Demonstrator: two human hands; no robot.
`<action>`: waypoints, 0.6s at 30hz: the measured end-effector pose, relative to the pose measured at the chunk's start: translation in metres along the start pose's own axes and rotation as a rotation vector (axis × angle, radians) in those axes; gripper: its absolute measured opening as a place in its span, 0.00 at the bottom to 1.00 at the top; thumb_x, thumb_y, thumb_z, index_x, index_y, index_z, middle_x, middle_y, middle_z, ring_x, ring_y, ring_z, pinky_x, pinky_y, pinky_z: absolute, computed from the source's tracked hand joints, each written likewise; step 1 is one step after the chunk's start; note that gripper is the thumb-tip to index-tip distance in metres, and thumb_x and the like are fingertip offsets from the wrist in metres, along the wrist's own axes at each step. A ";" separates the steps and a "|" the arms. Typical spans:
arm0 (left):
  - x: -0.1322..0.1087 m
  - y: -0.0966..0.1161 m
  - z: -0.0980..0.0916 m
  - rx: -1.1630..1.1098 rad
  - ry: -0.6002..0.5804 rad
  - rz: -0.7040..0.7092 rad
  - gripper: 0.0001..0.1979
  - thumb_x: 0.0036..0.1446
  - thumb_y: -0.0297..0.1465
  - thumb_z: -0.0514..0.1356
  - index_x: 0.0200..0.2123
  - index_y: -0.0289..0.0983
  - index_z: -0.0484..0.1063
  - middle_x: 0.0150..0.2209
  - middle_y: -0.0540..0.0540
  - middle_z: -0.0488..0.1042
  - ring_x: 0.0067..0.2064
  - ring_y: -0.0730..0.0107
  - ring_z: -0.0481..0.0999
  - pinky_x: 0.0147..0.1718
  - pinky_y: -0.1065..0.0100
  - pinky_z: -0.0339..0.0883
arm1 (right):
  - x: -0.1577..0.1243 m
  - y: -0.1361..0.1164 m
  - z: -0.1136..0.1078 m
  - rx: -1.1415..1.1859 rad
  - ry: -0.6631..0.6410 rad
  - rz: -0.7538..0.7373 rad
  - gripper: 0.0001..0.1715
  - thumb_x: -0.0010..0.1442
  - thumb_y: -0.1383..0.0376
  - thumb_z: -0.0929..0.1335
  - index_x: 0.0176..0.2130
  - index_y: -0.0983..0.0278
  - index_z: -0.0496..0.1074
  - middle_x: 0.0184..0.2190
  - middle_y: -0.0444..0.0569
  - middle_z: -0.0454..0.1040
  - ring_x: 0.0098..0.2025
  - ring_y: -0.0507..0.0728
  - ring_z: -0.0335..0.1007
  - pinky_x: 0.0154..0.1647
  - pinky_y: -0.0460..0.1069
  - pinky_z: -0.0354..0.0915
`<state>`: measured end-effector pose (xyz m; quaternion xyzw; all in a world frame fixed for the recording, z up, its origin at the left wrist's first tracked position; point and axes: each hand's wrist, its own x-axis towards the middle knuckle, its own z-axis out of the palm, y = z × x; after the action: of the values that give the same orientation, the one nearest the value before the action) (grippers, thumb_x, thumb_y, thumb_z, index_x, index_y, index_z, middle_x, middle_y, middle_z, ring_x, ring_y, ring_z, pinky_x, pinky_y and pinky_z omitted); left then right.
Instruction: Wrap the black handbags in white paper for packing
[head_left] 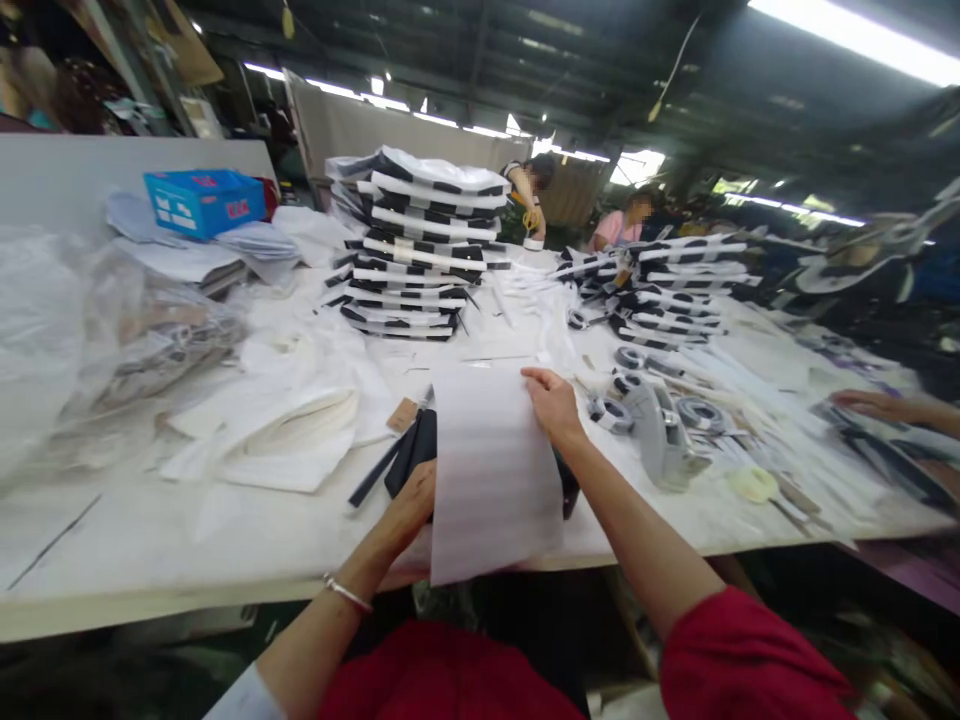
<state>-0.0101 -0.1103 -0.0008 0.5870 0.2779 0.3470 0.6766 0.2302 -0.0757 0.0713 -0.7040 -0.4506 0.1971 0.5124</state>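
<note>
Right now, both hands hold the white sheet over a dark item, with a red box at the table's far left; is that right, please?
Not quite: the head view shows the box is blue, not red. The left hand and right hand do hold the white sheet over the dark item.

- Strip lights overhead brighten my pale table; the roof is dim.
- The wide lens curves the edges.
- Motion blur smears the right side; my white sheet looks sharp.
</note>
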 end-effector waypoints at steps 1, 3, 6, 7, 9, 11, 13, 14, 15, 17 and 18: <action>0.002 0.001 -0.003 -0.066 0.037 -0.012 0.24 0.62 0.50 0.54 0.42 0.38 0.78 0.42 0.43 0.80 0.48 0.55 0.76 0.54 0.56 0.67 | 0.004 0.004 0.010 -0.029 -0.011 -0.014 0.20 0.50 0.61 0.64 0.40 0.66 0.78 0.31 0.47 0.76 0.31 0.55 0.67 0.36 0.50 0.63; 0.005 0.003 -0.007 -0.261 0.093 -0.062 0.33 0.61 0.58 0.49 0.49 0.37 0.75 0.46 0.40 0.79 0.51 0.53 0.76 0.55 0.53 0.66 | 0.005 0.008 0.024 -0.065 -0.065 -0.056 0.19 0.50 0.62 0.65 0.40 0.64 0.78 0.30 0.46 0.76 0.33 0.55 0.68 0.42 0.51 0.64; 0.010 0.003 -0.009 -0.586 0.177 -0.231 0.36 0.53 0.59 0.59 0.51 0.35 0.73 0.47 0.37 0.79 0.51 0.51 0.77 0.54 0.52 0.68 | -0.001 0.006 0.029 -0.140 -0.216 -0.153 0.23 0.53 0.60 0.66 0.48 0.63 0.76 0.29 0.44 0.76 0.32 0.55 0.69 0.43 0.51 0.65; 0.012 0.002 -0.008 -0.629 0.207 -0.287 0.33 0.50 0.54 0.66 0.50 0.34 0.74 0.46 0.37 0.80 0.49 0.51 0.78 0.53 0.53 0.69 | -0.005 0.004 0.028 -0.156 -0.258 -0.156 0.26 0.54 0.60 0.66 0.52 0.63 0.73 0.31 0.44 0.76 0.33 0.55 0.70 0.42 0.51 0.65; 0.014 -0.003 -0.005 -0.619 0.293 -0.340 0.27 0.45 0.42 0.73 0.46 0.34 0.76 0.43 0.39 0.80 0.45 0.54 0.80 0.51 0.55 0.71 | -0.016 0.001 0.021 -0.152 -0.312 -0.065 0.35 0.54 0.59 0.68 0.60 0.64 0.66 0.37 0.48 0.78 0.34 0.55 0.72 0.39 0.51 0.67; 0.016 -0.008 -0.001 -0.621 0.433 -0.320 0.22 0.45 0.37 0.73 0.43 0.34 0.76 0.43 0.40 0.81 0.45 0.56 0.80 0.52 0.56 0.72 | -0.030 -0.001 0.008 -0.115 -0.387 0.107 0.40 0.52 0.57 0.71 0.62 0.64 0.64 0.40 0.51 0.79 0.34 0.57 0.74 0.36 0.50 0.68; 0.018 -0.014 0.003 -0.649 0.594 -0.248 0.17 0.50 0.36 0.71 0.42 0.36 0.76 0.46 0.42 0.80 0.48 0.58 0.79 0.54 0.58 0.70 | -0.040 -0.004 -0.010 -0.061 -0.559 0.282 0.36 0.50 0.55 0.73 0.56 0.65 0.69 0.38 0.51 0.80 0.34 0.58 0.75 0.33 0.51 0.69; 0.019 -0.016 0.004 -0.657 0.648 -0.209 0.16 0.51 0.36 0.70 0.42 0.36 0.76 0.48 0.43 0.80 0.50 0.59 0.78 0.55 0.59 0.69 | -0.042 -0.008 -0.020 -0.049 -0.650 0.348 0.31 0.50 0.54 0.73 0.51 0.65 0.72 0.36 0.50 0.80 0.33 0.58 0.75 0.32 0.50 0.69; 0.019 -0.017 0.006 -0.662 0.668 -0.176 0.15 0.53 0.37 0.69 0.42 0.37 0.75 0.49 0.43 0.79 0.51 0.60 0.77 0.56 0.60 0.68 | -0.042 -0.014 -0.030 -0.062 -0.722 0.382 0.26 0.50 0.54 0.73 0.46 0.65 0.75 0.34 0.49 0.80 0.31 0.58 0.75 0.31 0.50 0.68; 0.019 -0.019 0.006 -0.657 0.602 -0.144 0.17 0.54 0.39 0.68 0.43 0.37 0.74 0.49 0.42 0.79 0.51 0.60 0.77 0.56 0.58 0.68 | -0.035 -0.035 -0.048 -0.182 -0.715 0.306 0.18 0.51 0.55 0.73 0.37 0.65 0.77 0.29 0.47 0.78 0.28 0.56 0.72 0.29 0.49 0.66; 0.018 -0.019 0.006 -0.648 0.540 -0.141 0.19 0.54 0.41 0.68 0.45 0.37 0.73 0.47 0.42 0.79 0.50 0.60 0.78 0.56 0.56 0.69 | -0.030 -0.049 -0.056 -0.280 -0.623 0.189 0.15 0.51 0.56 0.73 0.35 0.65 0.78 0.27 0.45 0.77 0.28 0.55 0.71 0.29 0.48 0.64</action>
<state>0.0082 -0.1006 -0.0180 0.2116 0.3611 0.5106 0.7511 0.2347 -0.1278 0.1322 -0.7121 -0.5406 0.3854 0.2284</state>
